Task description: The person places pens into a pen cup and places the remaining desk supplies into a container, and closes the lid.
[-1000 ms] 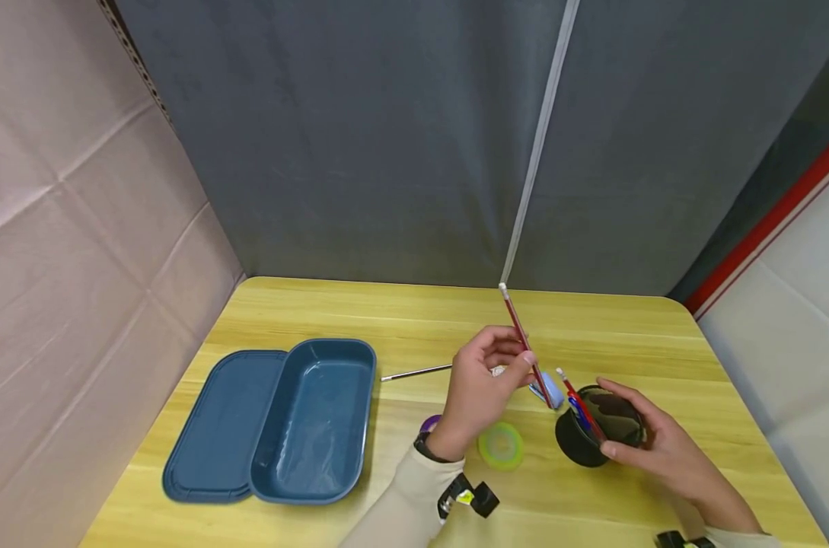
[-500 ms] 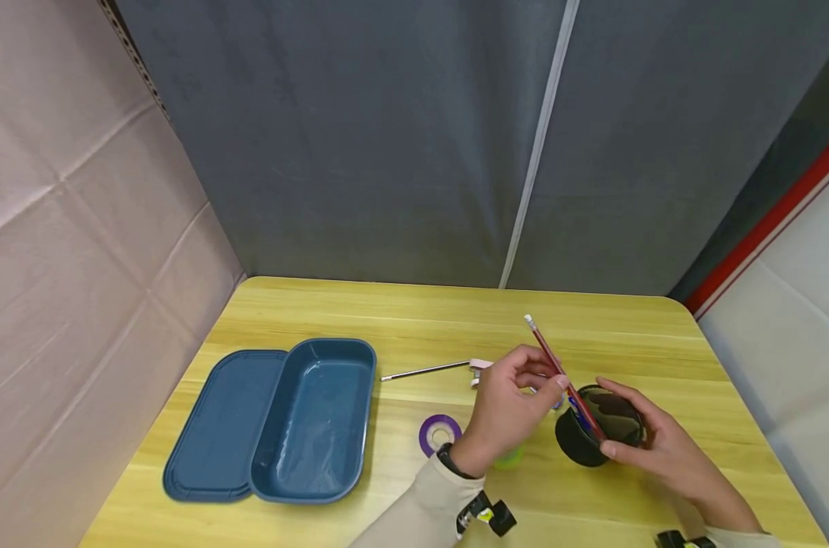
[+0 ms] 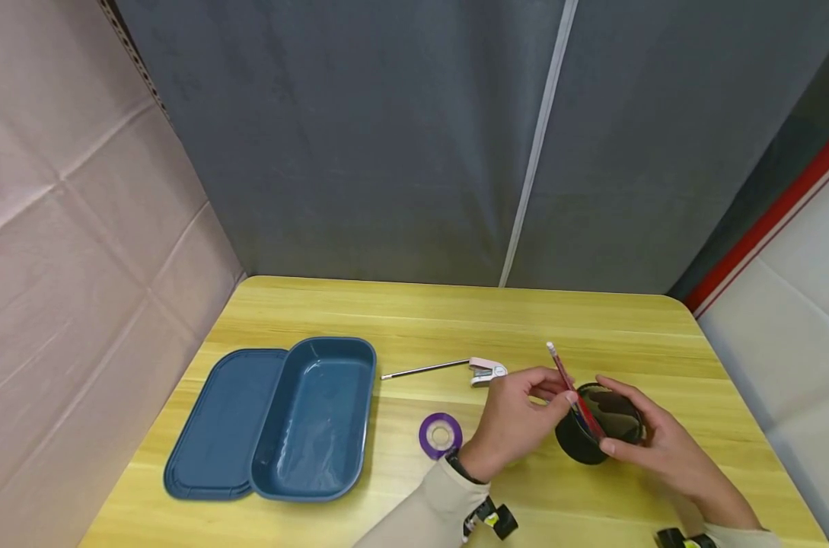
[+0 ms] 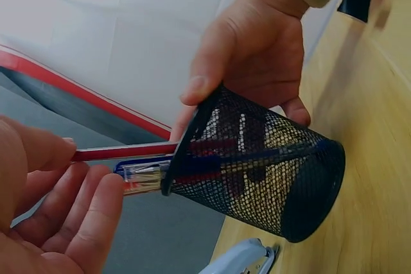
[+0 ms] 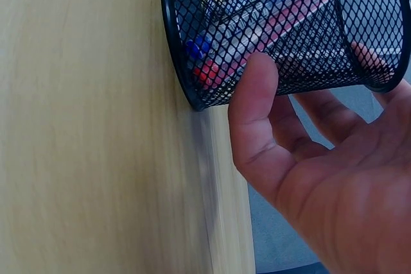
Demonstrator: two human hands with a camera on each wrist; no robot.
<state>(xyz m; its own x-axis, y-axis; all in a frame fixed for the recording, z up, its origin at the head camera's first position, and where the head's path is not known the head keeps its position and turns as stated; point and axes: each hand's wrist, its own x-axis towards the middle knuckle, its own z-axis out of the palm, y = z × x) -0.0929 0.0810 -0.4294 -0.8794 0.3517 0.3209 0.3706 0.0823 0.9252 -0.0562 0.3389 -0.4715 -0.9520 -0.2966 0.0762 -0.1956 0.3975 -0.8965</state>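
My left hand point(image 3: 520, 417) pinches a red pencil point(image 3: 559, 362) with a white eraser, between thumb and fingers. The pencil slants down into the mouth of a black mesh pen cup point(image 4: 282, 184). My right hand point(image 3: 677, 457) holds the cup from the right, thumb at the near side and fingers round the far side. In the left wrist view, a blue-capped pen point(image 4: 142, 170) sticks out of the cup just below the pencil. Through the mesh in the right wrist view, a blue pen end point(image 5: 198, 47) and a red pen end point(image 5: 207, 74) show at the base.
Left of the hands lie a purple tape roll point(image 3: 425, 438), a dark pencil point(image 3: 424, 371) and a pale stapler point(image 3: 481, 365). A blue open box point(image 3: 307, 464) stands on the left, overlapping its flat lid point(image 3: 212, 438). Dark grey cloth point(image 3: 359, 152) rises behind the wooden table point(image 3: 400, 312).
My left hand has moved right and downward, bringing the pencil's lower end into the cup. The tape roll and stapler are uncovered; a green-yellow roll is now hidden. My right hand stays put.
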